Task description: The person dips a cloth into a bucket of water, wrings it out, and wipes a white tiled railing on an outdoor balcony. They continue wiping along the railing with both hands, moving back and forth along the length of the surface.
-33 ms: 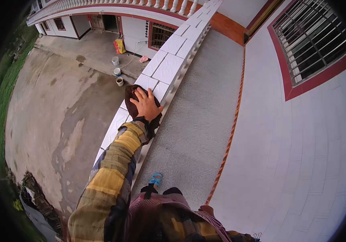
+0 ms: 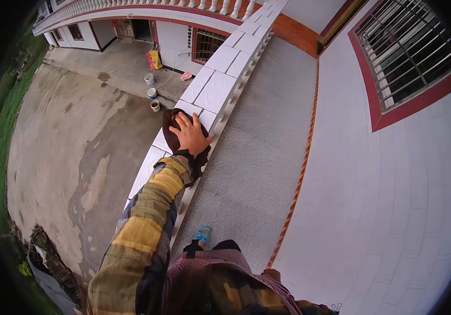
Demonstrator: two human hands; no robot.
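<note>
My left hand [image 2: 192, 135] lies flat, fingers spread, on a dark brown cloth [image 2: 172, 137]. The cloth is bunched under the palm and hangs over the inner side of the white tiled railing top [image 2: 215, 89]. Around the wrist is a dark band, below a yellow, olive and blue checked sleeve [image 2: 140, 226]. Only a small part of my right hand [image 2: 273, 274] shows, low beside my body; its fingers are hidden.
The railing runs away up the balcony, with a grey speckled floor [image 2: 257, 131] to its right and a white wall with a barred window [image 2: 409, 58] beyond. Below on the left lies a concrete yard [image 2: 47, 152] with several buckets [image 2: 152, 93]. A blue sandal [image 2: 202, 234] is on my foot.
</note>
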